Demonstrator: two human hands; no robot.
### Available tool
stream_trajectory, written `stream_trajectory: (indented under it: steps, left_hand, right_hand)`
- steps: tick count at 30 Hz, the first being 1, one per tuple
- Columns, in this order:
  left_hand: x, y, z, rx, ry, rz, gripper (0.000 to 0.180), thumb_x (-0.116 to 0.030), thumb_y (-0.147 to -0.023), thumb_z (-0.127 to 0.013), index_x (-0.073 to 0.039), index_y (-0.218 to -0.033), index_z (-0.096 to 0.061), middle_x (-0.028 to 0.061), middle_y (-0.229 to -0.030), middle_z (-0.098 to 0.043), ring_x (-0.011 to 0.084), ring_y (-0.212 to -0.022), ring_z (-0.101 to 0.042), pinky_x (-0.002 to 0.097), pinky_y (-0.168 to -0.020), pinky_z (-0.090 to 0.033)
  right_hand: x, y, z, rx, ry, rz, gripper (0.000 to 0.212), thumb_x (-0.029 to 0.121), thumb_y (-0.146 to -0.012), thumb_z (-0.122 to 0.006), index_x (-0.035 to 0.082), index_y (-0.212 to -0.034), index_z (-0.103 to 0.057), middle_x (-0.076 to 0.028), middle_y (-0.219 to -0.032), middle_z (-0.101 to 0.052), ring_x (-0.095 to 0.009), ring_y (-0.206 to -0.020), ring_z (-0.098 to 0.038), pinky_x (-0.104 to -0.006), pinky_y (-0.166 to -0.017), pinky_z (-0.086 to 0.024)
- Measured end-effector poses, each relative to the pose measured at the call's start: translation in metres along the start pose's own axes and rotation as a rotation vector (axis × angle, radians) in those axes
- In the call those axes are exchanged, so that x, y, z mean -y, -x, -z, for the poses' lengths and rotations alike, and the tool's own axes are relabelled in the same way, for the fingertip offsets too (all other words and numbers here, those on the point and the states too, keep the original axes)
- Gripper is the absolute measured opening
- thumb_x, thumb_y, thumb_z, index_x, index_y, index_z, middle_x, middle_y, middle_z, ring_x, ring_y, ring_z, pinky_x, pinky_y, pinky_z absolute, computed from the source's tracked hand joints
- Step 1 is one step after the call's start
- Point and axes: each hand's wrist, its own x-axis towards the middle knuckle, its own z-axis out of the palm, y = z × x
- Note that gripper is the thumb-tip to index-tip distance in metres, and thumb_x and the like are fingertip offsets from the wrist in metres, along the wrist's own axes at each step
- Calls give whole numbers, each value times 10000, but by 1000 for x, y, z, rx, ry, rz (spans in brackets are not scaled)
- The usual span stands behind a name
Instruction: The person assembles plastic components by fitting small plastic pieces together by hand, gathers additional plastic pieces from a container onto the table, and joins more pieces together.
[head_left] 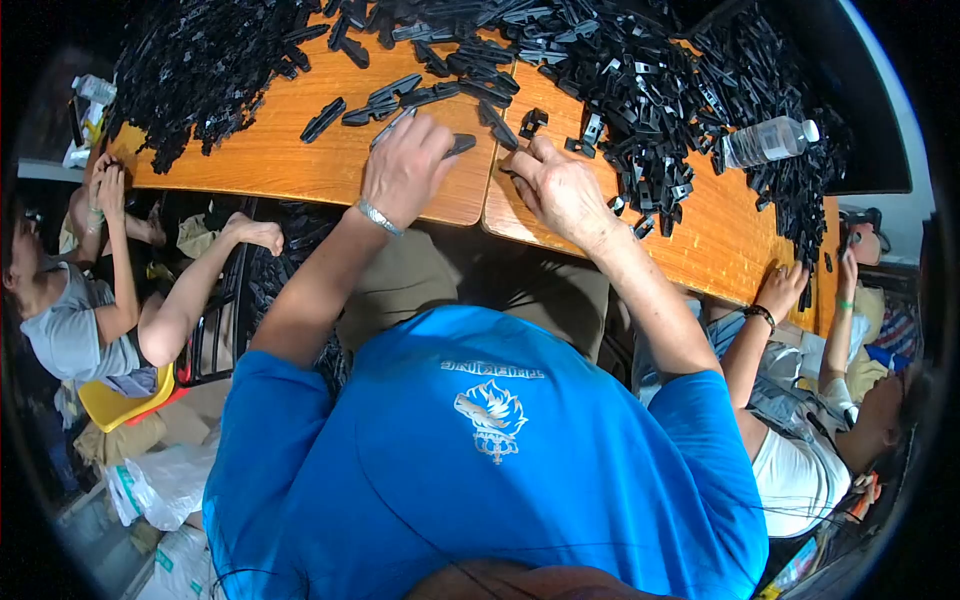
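Your left hand (405, 165) lies palm down on the wooden table (290, 160), fingers curled over a flat black plastic piece (461, 144) whose end sticks out at the fingertips. Whether you actually grip it, you cannot tell from this view. Your right hand (555, 185) is bent at the table edge, fingertips pinched together on something small and dark that is too hidden to name. A silver bracelet (378, 217) sits on your left wrist. A big heap of black plastic pieces (640, 80) covers the far side, with a clear water bottle (768, 141) lying among them on the right.
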Motion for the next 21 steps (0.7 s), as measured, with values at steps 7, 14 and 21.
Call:
stream_trajectory:
  steps: [7,14,21]
  left_hand:
    - [-28,16,0,13,56,59,261,-97,-863,-830,-40,-1046,-652,138,-1029,-589,360,-969,-612,471,-801,-523]
    - [-36,19,6,96,88,118,306,-5,-917,-711,-92,-1211,-706,131,-1085,-598,369,-1047,-607,471,-874,-526]
    - [-21,8,16,150,35,53,329,-12,-847,-778,-70,-1164,-714,130,-1196,-632,364,-1145,-598,485,-937,-526]
  right_hand:
    - [3,3,2,-68,-104,37,367,9,-921,-684,69,-1284,-697,-163,-1142,-706,-407,-917,-726,-484,-755,-609]
    - [-4,-5,2,28,42,15,304,31,-937,-607,17,-1235,-671,-205,-1085,-683,-411,-918,-751,-490,-805,-623]
    - [-3,-3,5,-49,16,-75,263,87,-938,-743,46,-1196,-717,-172,-1040,-735,-403,-911,-747,-484,-763,-602]
